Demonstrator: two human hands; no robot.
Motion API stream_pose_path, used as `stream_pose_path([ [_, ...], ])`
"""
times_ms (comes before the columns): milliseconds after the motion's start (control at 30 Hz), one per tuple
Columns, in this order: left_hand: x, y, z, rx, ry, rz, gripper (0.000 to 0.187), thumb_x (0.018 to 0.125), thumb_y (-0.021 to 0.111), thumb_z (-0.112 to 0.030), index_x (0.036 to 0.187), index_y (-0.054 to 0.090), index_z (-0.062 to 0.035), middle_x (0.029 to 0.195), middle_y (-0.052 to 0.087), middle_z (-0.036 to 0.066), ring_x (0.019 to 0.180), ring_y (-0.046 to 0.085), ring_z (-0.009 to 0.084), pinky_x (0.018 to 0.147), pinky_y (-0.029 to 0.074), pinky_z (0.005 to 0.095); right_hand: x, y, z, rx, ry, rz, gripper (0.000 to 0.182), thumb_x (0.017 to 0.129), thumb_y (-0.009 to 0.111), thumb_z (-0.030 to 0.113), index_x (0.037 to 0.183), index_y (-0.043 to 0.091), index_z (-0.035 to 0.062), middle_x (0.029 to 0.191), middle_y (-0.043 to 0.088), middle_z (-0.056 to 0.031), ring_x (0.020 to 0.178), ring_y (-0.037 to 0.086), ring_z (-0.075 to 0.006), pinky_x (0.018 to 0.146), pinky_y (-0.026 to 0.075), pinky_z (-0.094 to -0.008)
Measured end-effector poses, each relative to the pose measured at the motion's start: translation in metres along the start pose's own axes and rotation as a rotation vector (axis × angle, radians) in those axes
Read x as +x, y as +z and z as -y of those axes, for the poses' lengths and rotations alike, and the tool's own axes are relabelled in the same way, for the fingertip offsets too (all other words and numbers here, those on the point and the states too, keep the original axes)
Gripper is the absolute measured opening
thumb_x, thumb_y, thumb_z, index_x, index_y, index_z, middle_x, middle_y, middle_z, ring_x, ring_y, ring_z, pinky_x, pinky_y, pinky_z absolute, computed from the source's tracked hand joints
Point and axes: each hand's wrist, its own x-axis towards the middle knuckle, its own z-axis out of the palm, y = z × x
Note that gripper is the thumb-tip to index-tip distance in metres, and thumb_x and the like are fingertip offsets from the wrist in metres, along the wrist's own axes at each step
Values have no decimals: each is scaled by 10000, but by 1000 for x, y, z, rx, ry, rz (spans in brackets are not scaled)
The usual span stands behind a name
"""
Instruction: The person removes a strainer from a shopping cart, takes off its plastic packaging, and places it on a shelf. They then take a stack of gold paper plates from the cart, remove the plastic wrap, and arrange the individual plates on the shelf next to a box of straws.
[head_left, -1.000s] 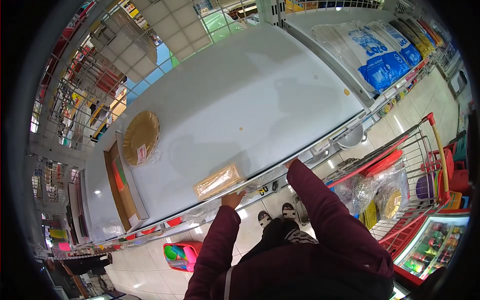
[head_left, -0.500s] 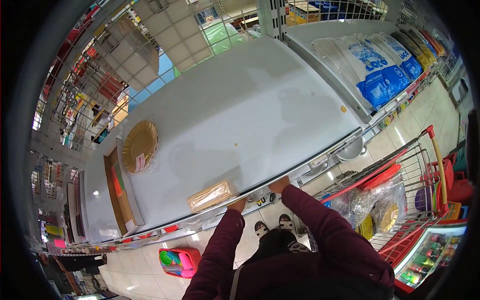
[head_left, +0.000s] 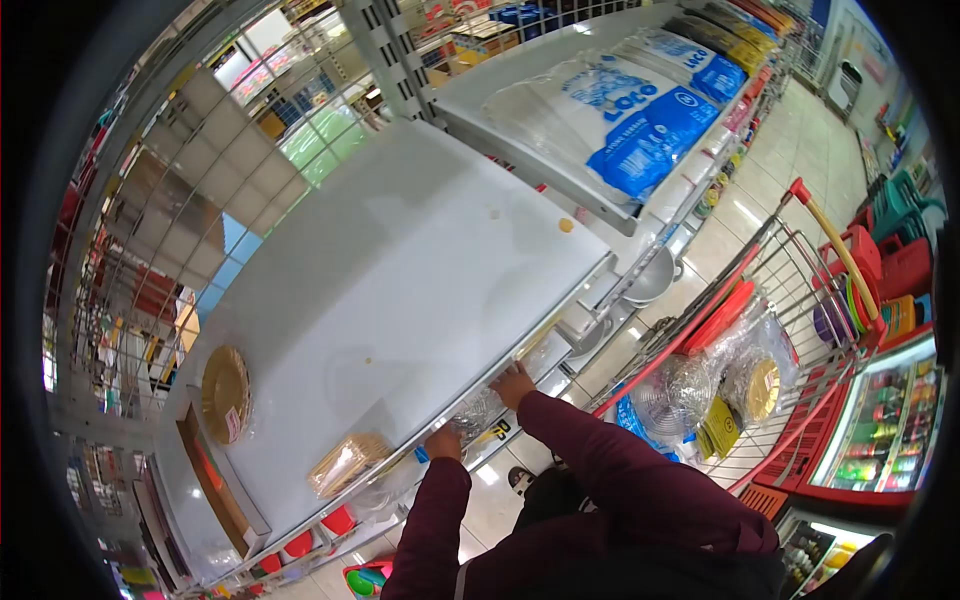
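A wide grey-white metal shelf [head_left: 400,270] fills the middle of the view. My left hand [head_left: 443,442] is closed on its front edge, near a clear-wrapped bundle of wooden sticks [head_left: 349,464]; the fingertips are partly hidden. Farther right along the same edge, my right hand [head_left: 513,385] grips with fingers bent around the rim. Toward the left end of the shelf lie a wrapped stack of gold plates [head_left: 226,395] and a shallow cardboard tray [head_left: 215,475].
Packs of blue-and-white plastic bags [head_left: 650,130] lie on the neighbouring shelf. A shopping cart [head_left: 745,400] holding wrapped goods stands close at my right, beside a drinks fridge [head_left: 870,430]. A wire grid [head_left: 200,170] backs the shelf. Metal pans [head_left: 652,280] sit below.
My view has swung to the right. A wider gap with red things below shows between the grey shelf and its neighbour. Both hands stay at the front edge.
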Motion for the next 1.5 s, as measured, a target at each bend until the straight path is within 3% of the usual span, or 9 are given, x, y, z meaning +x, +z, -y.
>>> stream_pose_path([
  [167, -2, -3, -5, 79, 56, -45, 797, 511, 759, -96, 1212, 413, -252, 1291, 276, 121, 1162, 295, 334, 926, 341, 376, 0, 9, -15, -52, -142, -67, 672, 773, 435, 87, 1302, 168, 405, 1408, 69, 34, 1292, 61, -277, 977, 191, -533],
  [433, 16, 15, 20, 173, 161, -77, 847, 500, 774, -125, 1240, 367, -192, 1317, 247, 157, 1221, 231, 313, 985, 272, 377, -140, -44, -34, 414, -119, -622, 668, 701, 582, 55, 1289, 274, 126, 1341, 221, -135, 1259, 151, -347, 999, 256, -410],
  [633, 28, 1, 30, 39, 247, 107, 853, 473, 794, -164, 1226, 392, -151, 1335, 167, 225, 1229, 196, 348, 991, 230, 410, -308, -50, -99, 470, 418, -1084, 374, 698, 522, -3, 1067, 488, 44, 1083, 491, -154, 1057, 439, -310, 899, 349, -367],
  [767, -1, -40, -14, 1, 248, -85, 794, 553, 755, -183, 1240, 366, -96, 1344, 99, 248, 1244, 125, 376, 1002, 178, 429, -390, -32, -147, 585, 943, -1360, 242, 696, 525, -1, 937, 532, 2, 919, 560, -160, 841, 558, -276, 728, 450, -330],
  [900, -27, -46, -36, -195, 436, -163, 741, 631, 699, -223, 1257, 330, -77, 1327, 158, 253, 1233, 159, 385, 994, 174, 442, -414, -7, -159, 865, 1035, -1296, 139, 692, 554, 16, 822, 596, -4, 670, 601, -122, 620, 597, -272, 624, 473, -328],
  [1000, -47, -54, -61, -254, 547, -83, 712, 661, 673, -245, 1255, 324, -64, 1311, 200, 254, 1222, 190, 388, 988, 179, 443, -404, 11, -165, 373, 954, -830, 160, 683, 595, 104, 808, 600, 6, 669, 596, -152, 645, 578, -293, 652, 467, -371],
  [1100, -66, -74, -88, -287, 603, -36, 688, 666, 665, -245, 1239, 338, -50, 1302, 228, 245, 1211, 213, 387, 985, 186, 440, -394, 8, -168, -154, 1037, -1045, 134, 672, 602, 102, 773, 607, 16, 668, 592, -154, 656, 582, -286, 655, 461, -380],
  [1267, -86, -96, -101, -377, 589, 10, 630, 671, 651, -146, 1220, 362, -33, 1273, 296, 227, 1190, 275, 363, 981, 213, 408, -397, -19, -163, 528, 986, -606, 337, 658, 641, 187, 933, 552, 14, 808, 592, -167, 731, 578, -295, 649, 454, -358],
  [1500, -114, -96, -111, -396, 565, 28, 606, 673, 643, -103, 1209, 372, -27, 1256, 335, 211, 1166, 322, 342, 976, 239, 382, -319, -4, -172, 822, 1147, -825, 493, 626, 690, 289, 963, 511, -24, 858, 588, -179, 798, 567, -301, 710, 433, -363],
])
